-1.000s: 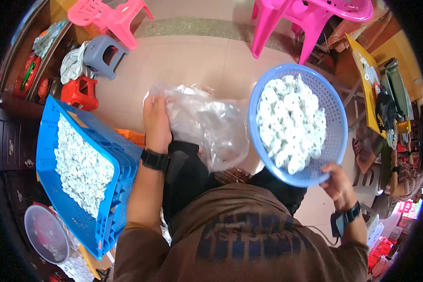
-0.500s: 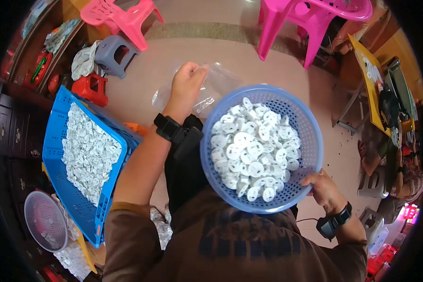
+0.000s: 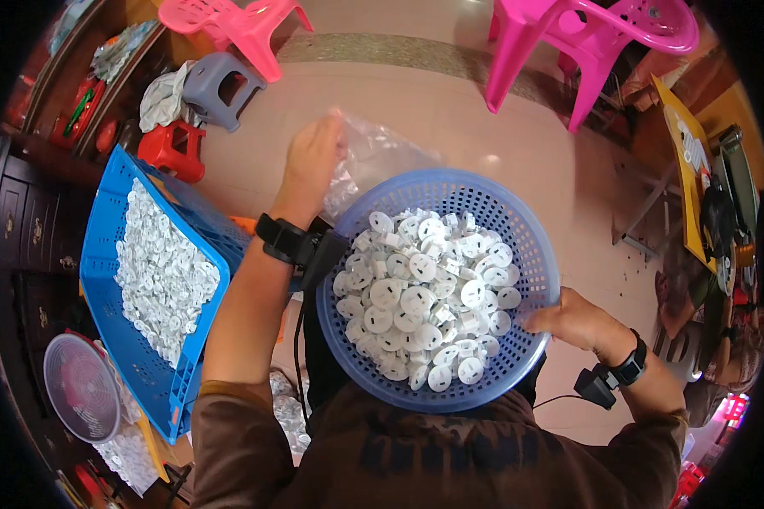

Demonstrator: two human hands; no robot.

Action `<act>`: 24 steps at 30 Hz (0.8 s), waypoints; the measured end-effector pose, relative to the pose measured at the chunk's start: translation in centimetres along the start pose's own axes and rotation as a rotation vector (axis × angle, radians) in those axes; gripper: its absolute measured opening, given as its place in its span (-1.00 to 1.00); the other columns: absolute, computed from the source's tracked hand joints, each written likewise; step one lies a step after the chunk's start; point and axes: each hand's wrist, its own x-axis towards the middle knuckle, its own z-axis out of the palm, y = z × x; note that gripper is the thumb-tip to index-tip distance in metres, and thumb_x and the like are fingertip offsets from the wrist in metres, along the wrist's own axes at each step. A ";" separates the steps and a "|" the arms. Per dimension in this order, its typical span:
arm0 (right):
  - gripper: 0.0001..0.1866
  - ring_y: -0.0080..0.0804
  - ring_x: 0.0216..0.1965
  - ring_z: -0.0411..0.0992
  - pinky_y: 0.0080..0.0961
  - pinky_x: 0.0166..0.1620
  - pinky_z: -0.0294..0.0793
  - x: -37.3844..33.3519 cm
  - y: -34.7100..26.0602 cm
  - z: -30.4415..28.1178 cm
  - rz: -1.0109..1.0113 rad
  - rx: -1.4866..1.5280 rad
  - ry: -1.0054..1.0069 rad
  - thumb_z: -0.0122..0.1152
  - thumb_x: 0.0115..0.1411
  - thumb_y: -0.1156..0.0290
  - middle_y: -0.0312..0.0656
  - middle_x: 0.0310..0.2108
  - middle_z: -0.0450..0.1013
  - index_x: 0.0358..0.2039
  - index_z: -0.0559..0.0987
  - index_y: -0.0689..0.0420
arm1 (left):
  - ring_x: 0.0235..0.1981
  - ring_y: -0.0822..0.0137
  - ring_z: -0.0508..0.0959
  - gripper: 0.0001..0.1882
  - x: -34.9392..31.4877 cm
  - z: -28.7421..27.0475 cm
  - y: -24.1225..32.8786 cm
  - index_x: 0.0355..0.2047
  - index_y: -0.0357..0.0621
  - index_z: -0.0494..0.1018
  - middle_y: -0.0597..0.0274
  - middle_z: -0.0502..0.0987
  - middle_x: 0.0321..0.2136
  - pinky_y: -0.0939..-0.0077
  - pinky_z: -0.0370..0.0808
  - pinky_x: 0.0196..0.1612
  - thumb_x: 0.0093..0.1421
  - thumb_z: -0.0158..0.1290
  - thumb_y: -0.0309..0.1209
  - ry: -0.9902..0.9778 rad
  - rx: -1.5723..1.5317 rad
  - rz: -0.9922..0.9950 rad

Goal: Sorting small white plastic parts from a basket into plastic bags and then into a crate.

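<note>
The two hands are apart, and each one holds something. The left hand (image 3: pixel 316 157) is closed on the edge of a clear bag (image 3: pixel 382 146). The bag hangs past the far left side of the basket, and part of it may be hidden behind the rim. The right hand (image 3: pixel 577 321) grips the right rim of the blue basket (image 3: pixel 530 254), with the thumb on the inside. The basket is round and full of holes, and it sits in front of the person's belly. A big heap of white parts (image 3: pixel 424 297) fills most of it. Many of them have round tops with little dark slots.

Each wrist wears a black band. A thin black cord (image 3: pixel 300 356) runs down near the left arm.

To the left is a blue crate (image 3: pixel 187 399) with lots of small white bits (image 3: pixel 165 280) in it. A round tray (image 3: pixel 81 386) is just beside it, nearer the person. Past the crate are a red stool (image 3: pixel 174 153) and a grey stool (image 3: pixel 221 92). Farther off on the floor (image 3: pixel 450 110) stand a pink chair (image 3: pixel 259 38) and a brighter pink chair (image 3: pixel 518 59). On the right is a yellow table (image 3: pixel 686 191), with a black thing (image 3: pixel 720 204) on it.
</note>
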 end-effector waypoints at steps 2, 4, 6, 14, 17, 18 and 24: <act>-0.45 -0.29 -0.15 0.44 -0.47 -0.06 0.41 0.0 -0.5 -0.3 -0.149 -0.417 0.128 0.25 0.01 0.19 -0.03 -0.22 0.48 -0.07 0.46 0.33 | -0.58 0.57 0.26 -0.64 -0.1 -0.3 0.9 -0.59 -0.15 0.34 0.41 0.30 -0.63 0.65 0.24 -0.48 0.26 -0.10 -0.19 0.016 -0.056 -0.015; -0.34 -0.26 -0.06 0.39 -0.45 0.01 0.36 0.5 -0.5 -1.3 -0.282 -0.375 0.200 0.25 0.02 0.08 0.01 -0.12 0.43 -0.01 0.40 0.34 | -0.57 0.56 0.27 -0.66 -0.2 -0.3 1.0 -0.57 -0.16 0.35 0.39 0.31 -0.63 0.66 0.24 -0.47 0.26 -0.10 -0.20 0.023 -0.112 -0.022; -0.23 -0.22 0.04 0.34 -0.44 0.07 0.32 1.7 -1.1 -2.6 -0.415 -0.327 0.269 0.25 0.03 -0.03 0.05 -0.02 0.38 0.06 0.34 0.35 | -0.57 0.54 0.27 -0.68 -0.4 -0.3 0.7 -0.55 -0.09 0.35 0.39 0.34 -0.62 0.64 0.21 -0.47 0.27 -0.12 -0.18 -0.065 0.023 -0.016; -0.37 -0.27 -0.09 0.41 -0.42 -0.03 0.37 12.7 -13.9 -6.0 -0.578 -0.459 0.065 0.19 0.09 -0.03 -0.01 -0.16 0.47 -0.09 0.46 0.34 | -0.48 0.53 0.41 -0.80 -0.2 0.5 0.7 -0.28 -0.19 0.38 0.31 0.44 -0.46 0.66 0.36 -0.40 0.25 -0.08 -0.31 -0.156 -0.228 -0.107; -0.32 -0.21 -0.08 0.41 -0.38 -0.03 0.37 15.3 -16.9 -4.2 -0.690 -0.579 0.050 0.21 0.04 -0.07 0.01 -0.16 0.47 -0.09 0.46 0.33 | -0.45 0.50 0.44 -0.81 -0.6 1.2 2.3 -0.23 -0.21 0.38 0.28 0.45 -0.41 0.66 0.38 -0.36 0.23 -0.06 -0.35 -0.189 -0.298 -0.111; -0.33 -0.23 -0.08 0.41 -0.41 -0.04 0.38 15.9 -17.8 -3.3 -0.689 -0.682 0.089 0.23 0.04 -0.03 0.01 -0.15 0.46 -0.06 0.43 0.33 | -0.44 0.51 0.44 -0.81 -0.8 1.2 2.7 -0.22 -0.20 0.39 0.29 0.46 -0.41 0.66 0.38 -0.35 0.23 -0.06 -0.37 -0.210 -0.342 -0.127; -0.54 -0.26 -0.23 0.46 -0.40 -0.16 0.42 18.8 -19.4 -3.5 -0.846 -0.797 0.297 0.19 0.04 0.22 0.00 -0.28 0.49 -0.14 0.46 0.31 | -0.42 0.59 0.39 -0.79 -1.1 1.0 3.8 -0.17 -0.19 0.38 0.39 0.43 -0.40 0.73 0.31 -0.33 0.23 -0.04 -0.36 -0.327 -0.213 -0.099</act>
